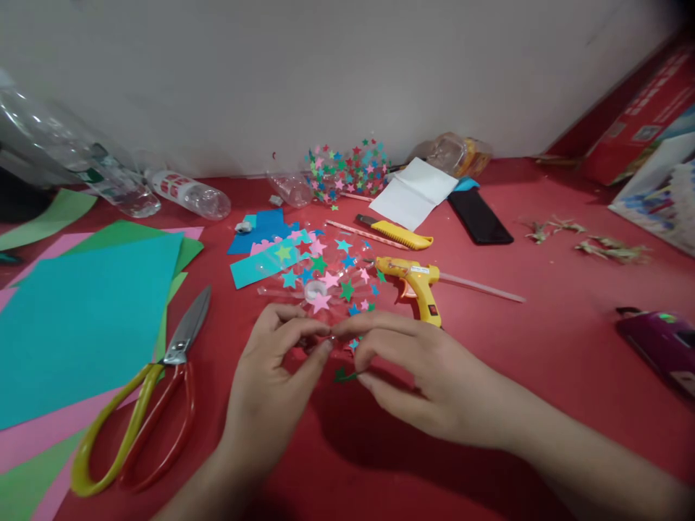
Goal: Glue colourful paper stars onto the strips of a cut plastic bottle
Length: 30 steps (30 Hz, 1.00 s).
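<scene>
My left hand (271, 376) and my right hand (413, 369) meet fingertip to fingertip over the red table (543, 347), both pinched at the near edge of a clear plastic flower-shaped piece (320, 286) covered with small coloured paper stars. A small green star (343, 375) lies just under my right fingers. What the pinched fingertips hold is too small to name. A yellow glue gun (418, 286) lies just beyond my right hand.
Large scissors (146, 405) with yellow and red handles lie left, beside sheets of coloured paper (81, 318). Clear plastic bottles (184, 192) lie at the back left. A yellow box cutter (399, 233), white paper (415, 192), a black phone (481, 217) and another star-covered piece (350, 170) lie behind.
</scene>
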Motion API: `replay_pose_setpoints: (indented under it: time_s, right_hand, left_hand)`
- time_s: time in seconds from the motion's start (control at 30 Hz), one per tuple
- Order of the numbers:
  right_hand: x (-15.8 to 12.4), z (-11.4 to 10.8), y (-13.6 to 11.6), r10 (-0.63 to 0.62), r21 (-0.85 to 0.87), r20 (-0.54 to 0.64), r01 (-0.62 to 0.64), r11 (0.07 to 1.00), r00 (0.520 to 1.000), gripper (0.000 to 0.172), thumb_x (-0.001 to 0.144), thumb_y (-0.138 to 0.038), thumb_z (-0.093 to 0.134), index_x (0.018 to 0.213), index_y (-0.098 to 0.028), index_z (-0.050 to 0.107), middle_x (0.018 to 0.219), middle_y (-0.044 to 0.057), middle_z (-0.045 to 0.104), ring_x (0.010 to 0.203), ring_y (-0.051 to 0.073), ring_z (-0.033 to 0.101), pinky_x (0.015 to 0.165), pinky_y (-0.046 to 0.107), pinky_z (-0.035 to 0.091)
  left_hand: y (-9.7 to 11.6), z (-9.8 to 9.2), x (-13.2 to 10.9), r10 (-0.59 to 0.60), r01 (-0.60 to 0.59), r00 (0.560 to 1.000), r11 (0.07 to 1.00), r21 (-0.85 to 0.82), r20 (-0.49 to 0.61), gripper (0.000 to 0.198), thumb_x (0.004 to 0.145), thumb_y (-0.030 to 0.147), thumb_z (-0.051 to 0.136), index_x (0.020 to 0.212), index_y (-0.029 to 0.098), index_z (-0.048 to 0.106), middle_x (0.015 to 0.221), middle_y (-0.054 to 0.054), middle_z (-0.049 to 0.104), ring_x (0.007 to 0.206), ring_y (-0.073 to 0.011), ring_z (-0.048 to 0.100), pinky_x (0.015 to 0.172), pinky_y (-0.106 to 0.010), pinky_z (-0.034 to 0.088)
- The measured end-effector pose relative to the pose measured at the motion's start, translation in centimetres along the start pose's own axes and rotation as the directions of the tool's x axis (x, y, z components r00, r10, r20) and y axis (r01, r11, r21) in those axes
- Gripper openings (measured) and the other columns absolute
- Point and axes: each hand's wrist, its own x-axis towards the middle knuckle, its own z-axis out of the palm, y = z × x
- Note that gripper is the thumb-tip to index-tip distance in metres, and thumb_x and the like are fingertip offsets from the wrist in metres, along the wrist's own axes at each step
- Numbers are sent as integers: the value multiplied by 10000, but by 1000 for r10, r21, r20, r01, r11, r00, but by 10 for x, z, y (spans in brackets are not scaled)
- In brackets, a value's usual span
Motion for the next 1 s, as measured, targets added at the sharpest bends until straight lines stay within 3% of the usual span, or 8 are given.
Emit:
replay_pose_setpoints:
  time_s: [0.23,0.37,0.53,0.77,0.9,1.0]
  right_hand:
    - [3,6,7,-114,-138,-118,97,986,986,100,888,-80,520,870,-131,604,1025,98,672,995,165,638,872,250,506]
    - [3,11,11,-287,-373,-168,209,904,943,172,921,-69,488,880,-96,653,920,112,693,900,194,655,768,281,523]
    - [3,13,13,-338,-502,-156,221,836,928,221,940,-100,480,832,-115,673,820,77,688,724,158,624,630,264,493]
    - [0,16,14,-319,-428,-148,231,874,936,196,915,-97,480,831,-143,651,821,62,689,704,141,593,626,256,503]
    - [0,13,6,-296,-194,-134,268,944,946,136,901,-100,503,870,-142,628,837,56,670,727,123,580,671,235,512]
    - [2,9,1,-228,-41,-164,224,974,960,123,892,-71,514,874,-142,613,879,64,666,806,114,598,754,215,524]
  left_hand:
    - [2,3,-3,119,-119,993,993,7,27,126,842,125,623,865,241,667,859,21,558,748,-94,570,640,-199,482]
    - [2,4,-4,185,-186,983,982,36,18,138,841,97,610,884,219,659,850,15,565,723,-90,570,624,-196,488]
    - [2,5,-4,232,-234,972,971,41,42,161,847,72,577,913,202,644,873,-4,583,715,-96,580,611,-201,501]
    - [3,5,-6,184,-184,982,983,-8,50,157,848,80,582,900,226,612,928,-3,637,825,-112,635,654,-184,517]
    - [5,1,-7,95,-87,993,990,-112,65,176,847,82,588,896,250,606,955,24,643,869,-92,632,717,-157,522]
    - [6,-2,-6,87,-70,991,985,-161,98,190,841,74,596,895,257,605,905,37,636,826,-81,621,727,-156,517]
